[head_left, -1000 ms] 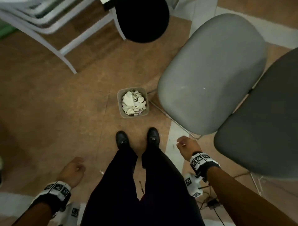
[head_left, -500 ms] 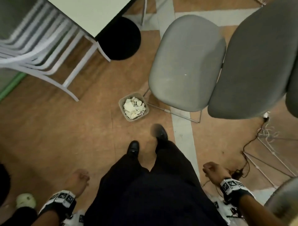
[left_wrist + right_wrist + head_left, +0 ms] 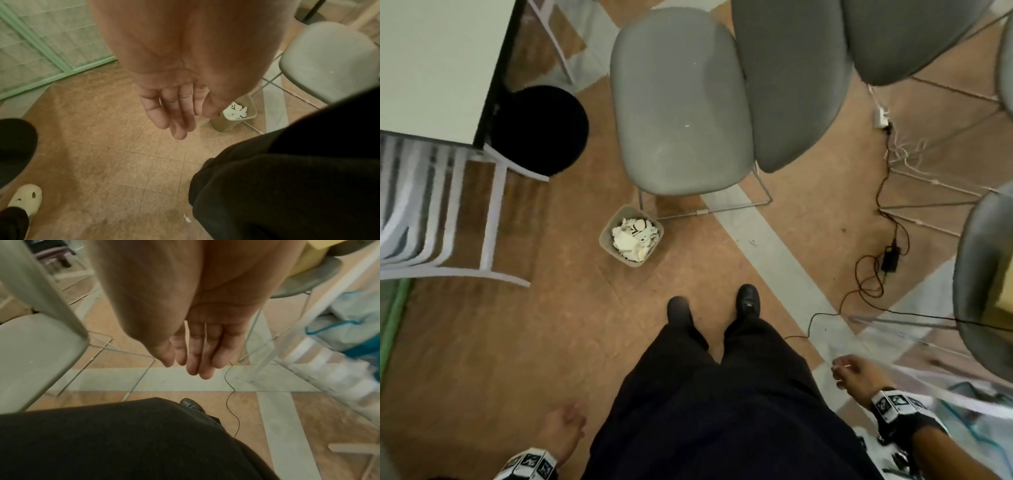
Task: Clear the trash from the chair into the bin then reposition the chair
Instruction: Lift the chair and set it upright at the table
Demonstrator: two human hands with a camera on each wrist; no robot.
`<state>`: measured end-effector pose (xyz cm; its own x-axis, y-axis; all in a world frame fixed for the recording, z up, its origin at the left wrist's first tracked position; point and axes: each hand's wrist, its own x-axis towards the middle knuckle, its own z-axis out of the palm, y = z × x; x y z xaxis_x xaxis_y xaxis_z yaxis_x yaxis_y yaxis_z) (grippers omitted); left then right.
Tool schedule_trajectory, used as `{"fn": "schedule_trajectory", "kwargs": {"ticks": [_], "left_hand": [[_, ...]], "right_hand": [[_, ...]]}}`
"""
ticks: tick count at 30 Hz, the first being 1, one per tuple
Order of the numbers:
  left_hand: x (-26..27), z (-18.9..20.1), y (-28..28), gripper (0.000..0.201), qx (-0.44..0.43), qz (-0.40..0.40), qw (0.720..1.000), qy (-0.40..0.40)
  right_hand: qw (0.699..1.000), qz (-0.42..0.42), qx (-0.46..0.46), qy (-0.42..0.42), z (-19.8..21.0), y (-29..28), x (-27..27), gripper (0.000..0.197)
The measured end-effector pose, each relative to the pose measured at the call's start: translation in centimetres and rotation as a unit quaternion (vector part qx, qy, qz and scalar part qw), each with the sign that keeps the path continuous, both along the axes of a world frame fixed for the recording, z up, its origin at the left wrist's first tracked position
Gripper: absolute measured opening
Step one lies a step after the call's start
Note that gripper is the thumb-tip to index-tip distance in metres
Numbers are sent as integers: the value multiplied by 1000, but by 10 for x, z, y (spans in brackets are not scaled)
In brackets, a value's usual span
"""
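Matt grey plastic chair [image 3: 681, 102]; crumpled paper [image 3: 633, 236] in bin [image 3: 606, 236].

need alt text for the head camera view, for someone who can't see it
Looking down at a person in dark trousers standing on a brown floor, left hand and right hand hanging empty at their sides. Ahead, a small bin full of white paper trash sits beside a bare grey chair.
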<state>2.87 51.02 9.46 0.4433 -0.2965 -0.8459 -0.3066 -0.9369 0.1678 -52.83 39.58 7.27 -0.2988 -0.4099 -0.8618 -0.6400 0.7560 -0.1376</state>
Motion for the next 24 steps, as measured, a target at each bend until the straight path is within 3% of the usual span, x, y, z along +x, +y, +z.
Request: {"fn": "schedule_trajectory", "kwargs": {"ticks": [5, 11, 17, 24], "left_hand": [[-38, 5, -47, 15, -32, -75, 997, -17], [-94, -9, -109, 16, -36, -108, 993, -29], [-176, -8, -166, 13, -52, -125, 990, -47], [-272, 12, -230, 16, -59, -218, 973, -44]], "right_hand": [[993, -115, -8, -4, -7, 41, -41, 7], [985, -172, -9, -17, -7, 63, -111, 7], [986, -160, -24, -26, 1, 40, -189, 5], [987, -158, -33, -24, 3, -17, -249, 8]]}}
